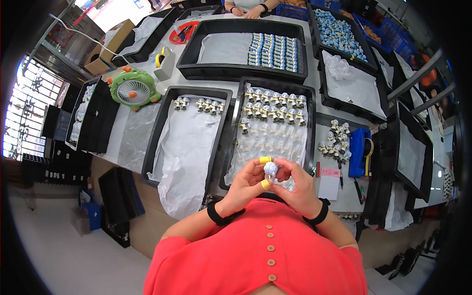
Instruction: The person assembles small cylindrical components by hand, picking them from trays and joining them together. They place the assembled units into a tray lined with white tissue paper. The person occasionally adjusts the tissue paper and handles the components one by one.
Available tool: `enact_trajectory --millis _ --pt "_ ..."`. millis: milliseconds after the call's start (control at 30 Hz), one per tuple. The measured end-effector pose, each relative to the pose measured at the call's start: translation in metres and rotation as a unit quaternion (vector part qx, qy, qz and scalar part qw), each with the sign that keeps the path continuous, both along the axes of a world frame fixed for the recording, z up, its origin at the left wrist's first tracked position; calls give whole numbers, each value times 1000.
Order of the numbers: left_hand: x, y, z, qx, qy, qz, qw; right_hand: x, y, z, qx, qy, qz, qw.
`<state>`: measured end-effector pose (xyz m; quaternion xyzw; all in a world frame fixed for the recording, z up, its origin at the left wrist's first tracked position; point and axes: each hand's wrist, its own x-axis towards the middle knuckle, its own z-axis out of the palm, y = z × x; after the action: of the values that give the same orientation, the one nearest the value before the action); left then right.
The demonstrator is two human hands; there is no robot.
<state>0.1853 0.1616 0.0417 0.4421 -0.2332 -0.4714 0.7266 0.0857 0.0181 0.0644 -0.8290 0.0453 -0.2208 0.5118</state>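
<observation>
Between both hands I hold a small pale blue-white figurine [271, 169] in front of my chest, over the near edge of a black tray [312, 132]. My left hand [244, 186] pinches it between thumb and finger, each wrapped in yellow tape. From the other side, the fingers of my right hand [298, 184] close on it. Rows of small white-and-gold figurines [273, 112] stand in the far part of that tray, on white paper. Left of it, another black tray [162, 125] has a few similar figurines [210, 105] at its far end.
A pile of figurines [337, 140], a blue tape dispenser [359, 152] and a pink-and-white notepad [329, 183] lie on the right. A green fan [132, 89] stands at left. Beyond are a tray of blue figurines [243, 71] and another person's hands [253, 12].
</observation>
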Motion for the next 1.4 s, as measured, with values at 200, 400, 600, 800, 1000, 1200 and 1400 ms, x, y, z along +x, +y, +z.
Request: enact_trajectory --millis 200,400,600,800,1000,1200,1400 --pt "5 0 2 -35 148 -44 987 2 -4 1 -130 -1 -4 991" --pt "17 3 8 -49 238 -89 966 6 -5 1 -28 30 42 998" --pt "18 1 5 -34 232 -85 968 10 -7 -9 -25 54 30 998" --pt "23 2 -3 -35 239 -90 966 12 -8 -12 7 69 38 997" --pt "27 5 -2 -46 234 -87 967 15 -7 -17 68 69 63 993" --pt "40 15 -5 -31 216 -93 971 24 0 -23 76 84 72 991" --pt "129 44 -37 42 148 87 984 27 3 -28 92 131 44 986"
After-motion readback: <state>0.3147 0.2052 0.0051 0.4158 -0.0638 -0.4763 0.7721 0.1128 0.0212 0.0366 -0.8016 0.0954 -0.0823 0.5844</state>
